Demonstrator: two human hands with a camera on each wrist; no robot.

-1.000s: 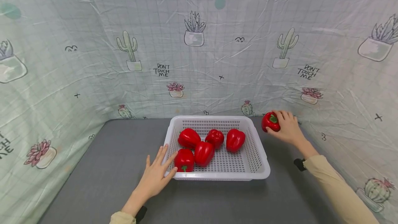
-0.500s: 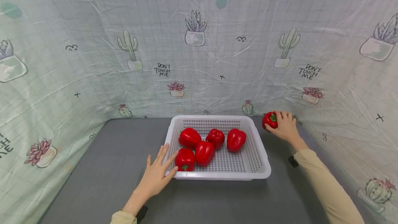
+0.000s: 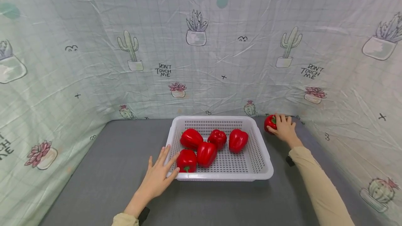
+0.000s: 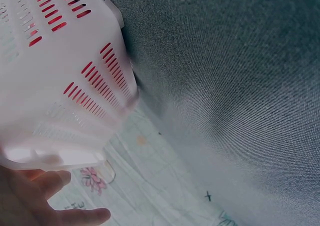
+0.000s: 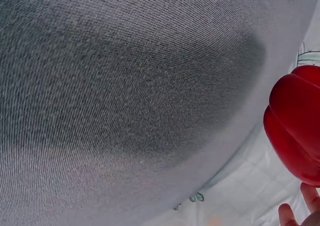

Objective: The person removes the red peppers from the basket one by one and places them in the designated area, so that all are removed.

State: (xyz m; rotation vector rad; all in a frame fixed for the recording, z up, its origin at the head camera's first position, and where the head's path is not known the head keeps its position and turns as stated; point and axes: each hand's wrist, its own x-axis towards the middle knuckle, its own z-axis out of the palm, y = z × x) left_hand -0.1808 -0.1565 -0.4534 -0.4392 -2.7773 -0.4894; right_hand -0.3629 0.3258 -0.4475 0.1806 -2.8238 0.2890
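A white perforated plastic basket (image 3: 220,176) sits on the grey table with several red bell peppers (image 3: 206,154) in its left and middle parts. My left hand (image 3: 156,177) lies with spread fingers on the basket's left rim near the front corner; the left wrist view shows its fingers (image 4: 85,216) by the rim. To the right of the basket's far corner, my right hand (image 3: 285,128) grips another red bell pepper (image 3: 270,123) from its right side, green stem toward the fingers. That pepper (image 5: 297,121) fills the right edge of the right wrist view, fingertips below it.
A curtain (image 3: 220,62) printed with potted cacti hangs behind the table (image 3: 125,170) and along both sides. The right hand is close to where the table's far edge meets this curtain. Grey tabletop shows on both sides of the basket and in front of it.
My right forearm has swung to the left, and the right hand has shifted slightly left with its bell pepper. The left hand and the basket stay in place.
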